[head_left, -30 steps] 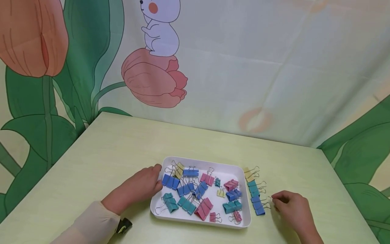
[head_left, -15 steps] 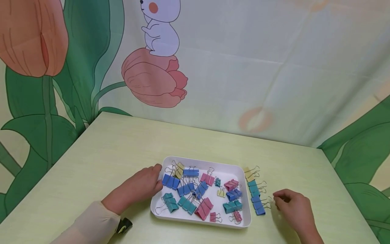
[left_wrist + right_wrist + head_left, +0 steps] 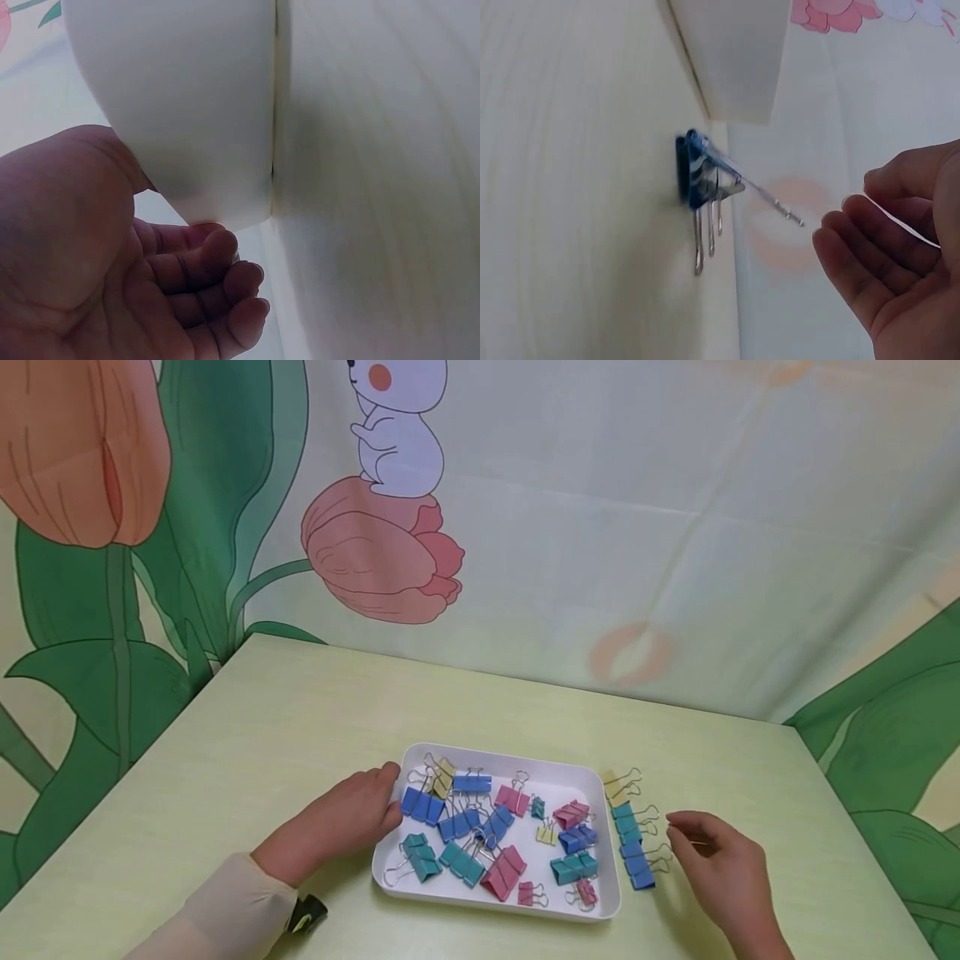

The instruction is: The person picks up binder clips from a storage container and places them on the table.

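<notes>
A white tray [image 3: 495, 903] holds several binder clips in blue, green, pink and yellow. My left hand [image 3: 348, 817] grips its left end, and in the left wrist view the thumb goes over the rim while the curled fingers [image 3: 217, 251] sit by the outer wall. Beside the tray's right end, a yellow clip [image 3: 615, 788], a green clip [image 3: 627, 824] and a blue clip [image 3: 637, 866] stand in a column, their wire handles pointing right. Just right of the blue clip is my right hand [image 3: 722, 868], nothing between its loosely bent fingers and thumb.
The pale green table [image 3: 300, 710] reaches back to a hanging cloth [image 3: 570, 552] printed with tulips and a white animal. A small black object [image 3: 306, 913] shows by the left sleeve. Inside the tray, larger clips crowd the left and middle, smaller ones the right.
My right hand's fingertips have shifted slightly up and the gap between fingers and thumb has widened beside the blue clip. My left hand stays on the tray, and the clips keep their places.
</notes>
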Motion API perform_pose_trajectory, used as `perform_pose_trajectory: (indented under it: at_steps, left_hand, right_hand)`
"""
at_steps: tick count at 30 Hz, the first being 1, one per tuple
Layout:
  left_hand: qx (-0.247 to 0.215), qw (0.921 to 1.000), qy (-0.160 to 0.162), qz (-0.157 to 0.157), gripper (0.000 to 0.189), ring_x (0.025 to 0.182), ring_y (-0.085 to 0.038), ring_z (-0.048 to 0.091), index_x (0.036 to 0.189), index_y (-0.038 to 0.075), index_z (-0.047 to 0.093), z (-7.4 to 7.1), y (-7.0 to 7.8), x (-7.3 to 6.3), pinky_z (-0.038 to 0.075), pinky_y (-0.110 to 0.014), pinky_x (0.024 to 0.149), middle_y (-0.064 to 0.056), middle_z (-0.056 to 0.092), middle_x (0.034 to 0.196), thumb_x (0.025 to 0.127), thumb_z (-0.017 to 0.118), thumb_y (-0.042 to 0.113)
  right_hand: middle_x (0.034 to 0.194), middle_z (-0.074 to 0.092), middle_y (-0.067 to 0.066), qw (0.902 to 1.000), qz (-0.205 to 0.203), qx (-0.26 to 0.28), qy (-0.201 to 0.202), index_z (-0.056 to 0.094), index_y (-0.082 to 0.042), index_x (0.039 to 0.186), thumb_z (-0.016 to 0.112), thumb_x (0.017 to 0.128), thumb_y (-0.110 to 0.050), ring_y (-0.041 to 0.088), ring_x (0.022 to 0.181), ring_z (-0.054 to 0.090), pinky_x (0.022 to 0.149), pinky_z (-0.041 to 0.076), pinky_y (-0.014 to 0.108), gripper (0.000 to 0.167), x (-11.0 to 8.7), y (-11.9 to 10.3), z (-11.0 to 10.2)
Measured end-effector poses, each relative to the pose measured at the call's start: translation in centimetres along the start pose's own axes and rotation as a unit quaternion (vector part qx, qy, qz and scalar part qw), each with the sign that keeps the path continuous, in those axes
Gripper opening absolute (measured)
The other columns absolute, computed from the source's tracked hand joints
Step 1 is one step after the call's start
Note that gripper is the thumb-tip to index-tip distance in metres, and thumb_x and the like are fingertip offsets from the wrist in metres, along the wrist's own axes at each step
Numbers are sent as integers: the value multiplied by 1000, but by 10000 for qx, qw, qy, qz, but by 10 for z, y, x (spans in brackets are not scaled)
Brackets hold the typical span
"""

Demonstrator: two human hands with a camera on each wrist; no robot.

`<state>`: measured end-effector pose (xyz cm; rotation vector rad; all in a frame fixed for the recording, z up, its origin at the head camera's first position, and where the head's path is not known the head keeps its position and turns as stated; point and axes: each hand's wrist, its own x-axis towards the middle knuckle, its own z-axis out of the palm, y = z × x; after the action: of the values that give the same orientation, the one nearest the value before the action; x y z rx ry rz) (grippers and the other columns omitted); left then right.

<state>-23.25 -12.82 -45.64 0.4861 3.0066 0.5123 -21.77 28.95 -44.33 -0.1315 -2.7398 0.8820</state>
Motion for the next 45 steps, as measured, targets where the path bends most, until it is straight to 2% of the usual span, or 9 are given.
perform_pose_trajectory:
  at_steps: [5,13,18,23,25,30,34,38,45]
  left_hand:
    - [-30,10000,18,7,30,69,-18,46,110,-5,47,1,-1,0,43,-35,69,-5,50,76,91,53,18]
    - [-63,9999,-68,-144,34,71,-19,47,114,-6,47,1,0,2,44,-35,70,-6,51,79,92,53,19]
    - [-69,9998,-102,-168,35,72,-19,48,115,-5,47,1,1,2,44,-34,70,-5,52,79,92,53,20]
    - [-63,9996,-137,-218,35,73,-19,48,116,-5,47,1,0,2,45,-34,71,-6,53,81,92,53,20]
    - [-72,9996,-151,-242,36,73,-19,48,116,-6,47,0,0,1,45,-35,72,-6,53,81,92,53,20]
    - [-148,9992,-195,-301,36,73,-19,49,117,-6,46,-2,0,0,45,-34,72,-7,53,82,92,54,19]
    - [-176,9992,-203,-293,37,74,-19,49,117,-7,46,-2,0,0,45,-35,72,-7,54,82,92,54,19]
    - [-161,9993,-220,-269,38,75,-19,49,119,-6,46,0,-1,1,46,-35,73,-7,55,84,92,54,20]
    - [-144,9989,-301,-327,39,76,-20,50,120,-6,45,1,-1,2,47,-35,74,-8,56,86,92,53,21]
  right_hand:
    - [109,69,3,9966,-704,339,-247,70,-12,108,69,87,-9,19,95,69,78,55,22,21,-9,-13,0]
    - [111,66,-3,9801,-1617,748,-876,68,-18,112,74,80,-2,19,97,67,80,56,28,36,-19,-27,4]
    - [113,65,-9,9769,-1651,425,-1291,69,-22,113,78,79,-11,11,96,67,82,55,30,37,-23,-34,6]
    - [119,63,-13,9721,-1262,-68,-1975,69,-31,113,79,79,-22,11,107,63,88,54,35,37,-27,-45,10]
    - [119,62,-14,9667,-1410,-343,-2109,70,-32,111,79,79,-25,12,110,61,90,53,36,34,-29,-48,12]
    - [113,62,-16,9427,-2371,-1000,-2125,71,-26,107,76,81,-26,8,105,60,89,53,32,26,-34,-53,19]
    - [109,63,-14,9269,-2720,-1364,-2198,72,-24,105,75,83,-26,7,101,60,87,54,30,22,-35,-58,23]
    - [104,65,-11,9182,-2970,-1552,-2112,73,-21,99,75,82,-23,7,95,61,84,54,27,17,-35,-58,24]
    - [98,66,-11,9103,-3380,-1536,-1830,74,-19,95,76,81,-20,5,89,62,81,55,26,14,-37,-54,30]
